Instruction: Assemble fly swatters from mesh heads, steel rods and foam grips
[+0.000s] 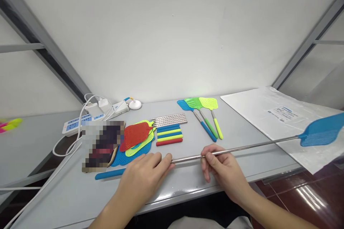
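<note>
A blue fly swatter with a long extended metal rod [255,146] stretches across the grey table [80,200]. Its blue mesh head [321,130] hangs over the right side, and its blue handle [109,174] pokes out to the left of my left hand. My left hand [146,175] is closed around the rod near the handle. My right hand [221,168] pinches the rod a little further right. Both hands hold it just above the table near the front edge.
Loose swatter heads in red, yellow and blue [135,139], coloured handle sleeves [169,135] and metal rods [168,118] lie behind my hands. Three assembled swatters [205,114] lie further back. A power strip with chargers [91,116] sits left, a white plastic bag [271,114] right.
</note>
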Motion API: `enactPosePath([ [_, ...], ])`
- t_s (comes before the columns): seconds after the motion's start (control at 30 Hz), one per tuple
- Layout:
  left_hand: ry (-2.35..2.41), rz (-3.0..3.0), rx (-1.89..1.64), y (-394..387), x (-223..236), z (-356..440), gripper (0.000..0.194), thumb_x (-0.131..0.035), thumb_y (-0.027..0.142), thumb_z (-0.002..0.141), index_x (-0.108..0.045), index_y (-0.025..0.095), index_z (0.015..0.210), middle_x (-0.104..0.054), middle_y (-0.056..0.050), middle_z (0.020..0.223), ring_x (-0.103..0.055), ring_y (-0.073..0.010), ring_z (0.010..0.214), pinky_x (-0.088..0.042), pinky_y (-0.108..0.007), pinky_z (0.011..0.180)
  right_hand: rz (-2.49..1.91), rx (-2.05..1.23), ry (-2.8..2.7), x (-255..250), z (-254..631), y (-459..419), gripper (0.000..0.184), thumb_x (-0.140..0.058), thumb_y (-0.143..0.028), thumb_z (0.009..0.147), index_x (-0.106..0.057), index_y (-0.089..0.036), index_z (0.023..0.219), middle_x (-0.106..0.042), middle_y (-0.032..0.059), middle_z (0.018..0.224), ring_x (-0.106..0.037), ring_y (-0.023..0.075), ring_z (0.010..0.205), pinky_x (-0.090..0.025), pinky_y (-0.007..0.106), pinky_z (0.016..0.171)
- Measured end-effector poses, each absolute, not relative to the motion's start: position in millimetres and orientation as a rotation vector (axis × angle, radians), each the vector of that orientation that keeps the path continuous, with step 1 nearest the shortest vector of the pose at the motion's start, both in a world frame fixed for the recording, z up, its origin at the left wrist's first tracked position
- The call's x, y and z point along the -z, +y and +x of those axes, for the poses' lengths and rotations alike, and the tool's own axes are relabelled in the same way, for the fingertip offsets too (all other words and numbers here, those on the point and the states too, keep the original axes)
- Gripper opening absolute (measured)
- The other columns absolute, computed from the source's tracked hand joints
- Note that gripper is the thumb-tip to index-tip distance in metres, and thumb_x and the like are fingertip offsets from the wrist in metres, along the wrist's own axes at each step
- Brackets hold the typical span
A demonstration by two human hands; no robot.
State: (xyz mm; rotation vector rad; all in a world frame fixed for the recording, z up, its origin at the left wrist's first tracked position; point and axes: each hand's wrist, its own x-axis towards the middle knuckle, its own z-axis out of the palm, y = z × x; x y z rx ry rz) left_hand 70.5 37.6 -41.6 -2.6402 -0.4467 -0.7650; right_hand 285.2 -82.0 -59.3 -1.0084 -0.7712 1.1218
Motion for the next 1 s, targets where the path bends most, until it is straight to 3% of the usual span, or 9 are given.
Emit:
enactPosePath([
  [0.2,-0.428,-2.629,0.739,44.2,34.9,66.2,0.029,-0.039,0.031,0.103,-0.060,0.021,0.087,-0.053,0.003,0.061,-0.051,-0.0153,0.055,-0.031,-0.030,0.056,-1.041,-1.013,-0.881,53.4,287.8,-79.4,0.024,-0.066,-0.042,0.089,-0.065,-0.018,0.088,-0.063,-0.0004,0.061,-0.056,0.0115,0.051,-0.043,0.026,0.053],
  [0.37,-0.451,-2.567,0.765,58.0,30.0,53.1,0.026,-0.042,0.032,0.102,-0.059,0.022,0.087,-0.059,0.002,0.064,-0.055,-0.0162,0.057,-0.035,-0.031,0.060,-1.061,-0.773,-0.639,37.1,338.2,-97.1,0.024,-0.070,-0.043,0.086,-0.065,-0.019,0.082,-0.053,-0.0034,0.054,-0.044,0.0079,0.047,-0.035,0.021,0.047],
  [0.5,-0.454,-2.602,0.742,58.0,32.3,53.0,0.026,-0.044,0.033,0.102,-0.058,0.022,0.084,-0.058,0.003,0.063,-0.056,-0.0157,0.056,-0.035,-0.031,0.060,-1.046,-0.662,-0.545,27.9,366.4,-108.0,0.023,-0.073,-0.042,0.084,-0.065,-0.020,0.083,-0.047,-0.0050,0.055,-0.041,0.0066,0.048,-0.036,0.021,0.049],
  [0.77,-0.471,-2.657,0.887,41.0,40.0,63.8,0.013,-0.053,0.027,0.098,-0.061,0.018,0.096,-0.061,0.002,0.069,-0.055,-0.0147,0.061,-0.037,-0.029,0.061,-1.018,-0.552,-0.486,23.6,381.7,-108.9,0.022,-0.077,-0.038,0.081,-0.066,-0.019,0.081,-0.041,-0.0050,0.056,-0.040,0.0073,0.051,-0.037,0.026,0.050],
  [0.93,-0.548,-2.669,0.873,41.0,39.8,61.6,0.023,-0.051,0.034,0.099,-0.061,0.018,0.087,-0.058,0.002,0.065,-0.053,-0.0136,0.058,-0.035,-0.028,0.057,-0.900,-0.482,-0.281,7.4,410.3,-128.5,0.009,-0.072,-0.022,0.084,-0.065,-0.026,0.080,-0.029,-0.0055,0.055,-0.026,0.0064,0.045,-0.025,0.033,0.040],
  [1.0,-0.533,-2.660,0.867,39.8,39.2,62.2,0.026,-0.049,0.036,0.100,-0.062,0.018,0.085,-0.057,0.002,0.064,-0.051,-0.0130,0.056,-0.033,-0.028,0.055,-0.905,-0.454,-0.254,8.7,407.5,-128.8,0.010,-0.070,-0.024,0.085,-0.064,-0.029,0.080,-0.027,-0.0053,0.056,-0.022,0.0074,0.045,-0.021,0.034,0.038],
])
